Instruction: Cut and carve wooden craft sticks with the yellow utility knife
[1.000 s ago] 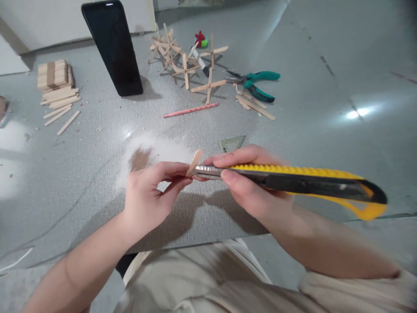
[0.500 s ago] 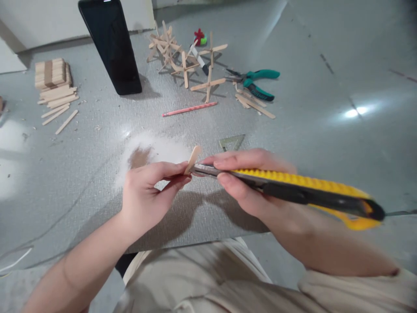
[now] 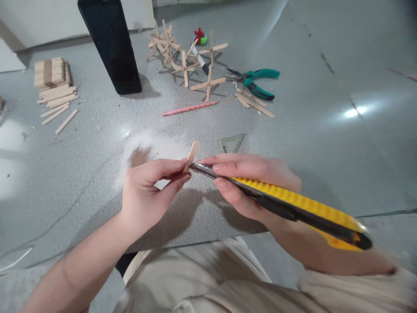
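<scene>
Between thumb and fingers, my left hand (image 3: 154,184) pinches a wooden craft stick (image 3: 193,153), whose rounded end points up and away from me. My right hand (image 3: 250,180) is closed around a yellow and black utility knife (image 3: 293,202), its handle slanting down to the right. The knife's metal tip meets the craft stick just beside my left fingertips. How deep the blade sits in the wood is too small to make out. Behind my right hand lies a clear set square (image 3: 233,141), partly covered by the fingers.
A dark phone (image 3: 112,48) stands upright at the back. Left of it lie stacked craft sticks (image 3: 52,74). Crossed-stick pieces (image 3: 208,83), a marker (image 3: 199,59), and green-handled pliers (image 3: 257,80) lie farther back. A pink pencil (image 3: 189,108) is nearer, and pale dust (image 3: 156,145) covers the table by my left hand.
The knife's handle end has swung down and slightly left, while its tip stays at the stick. My right hand has tilted with it. My left hand is nearly still, the stick slightly more upright.
</scene>
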`<move>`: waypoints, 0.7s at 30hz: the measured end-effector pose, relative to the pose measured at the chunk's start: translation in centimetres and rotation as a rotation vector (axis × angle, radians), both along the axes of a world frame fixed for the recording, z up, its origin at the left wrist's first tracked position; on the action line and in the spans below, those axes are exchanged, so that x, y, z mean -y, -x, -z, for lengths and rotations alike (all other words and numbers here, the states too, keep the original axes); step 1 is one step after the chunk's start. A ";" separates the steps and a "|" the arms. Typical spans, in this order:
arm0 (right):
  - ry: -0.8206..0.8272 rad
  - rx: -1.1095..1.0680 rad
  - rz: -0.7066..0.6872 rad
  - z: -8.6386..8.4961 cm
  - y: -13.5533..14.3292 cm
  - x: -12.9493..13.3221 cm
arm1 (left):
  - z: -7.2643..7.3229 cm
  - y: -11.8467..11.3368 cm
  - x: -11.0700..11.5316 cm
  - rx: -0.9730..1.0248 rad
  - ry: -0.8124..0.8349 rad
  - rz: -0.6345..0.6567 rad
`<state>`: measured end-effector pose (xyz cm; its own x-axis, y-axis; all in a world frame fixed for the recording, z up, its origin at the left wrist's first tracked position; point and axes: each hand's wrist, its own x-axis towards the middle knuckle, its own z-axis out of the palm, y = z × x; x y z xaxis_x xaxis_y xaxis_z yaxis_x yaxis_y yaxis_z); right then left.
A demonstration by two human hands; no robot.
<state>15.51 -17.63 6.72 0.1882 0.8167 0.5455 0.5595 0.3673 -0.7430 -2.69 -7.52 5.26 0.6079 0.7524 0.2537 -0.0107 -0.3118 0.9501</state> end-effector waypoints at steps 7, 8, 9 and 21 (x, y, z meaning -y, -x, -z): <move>0.180 -0.228 0.010 0.1 -0.7 0.1 | 0.0 0.1 -0.2 -0.018 -0.009 0.028; 0.181 -0.240 0.006 0.2 -0.8 0.0 | -0.1 0.1 -0.2 -0.026 -0.016 0.026; 0.173 -0.251 0.000 0.3 -0.8 -0.1 | -0.1 0.1 -0.2 -0.032 -0.022 0.023; 0.187 -0.571 -0.138 1.9 -0.8 -1.1 | -0.5 0.1 -0.4 -0.073 0.086 0.012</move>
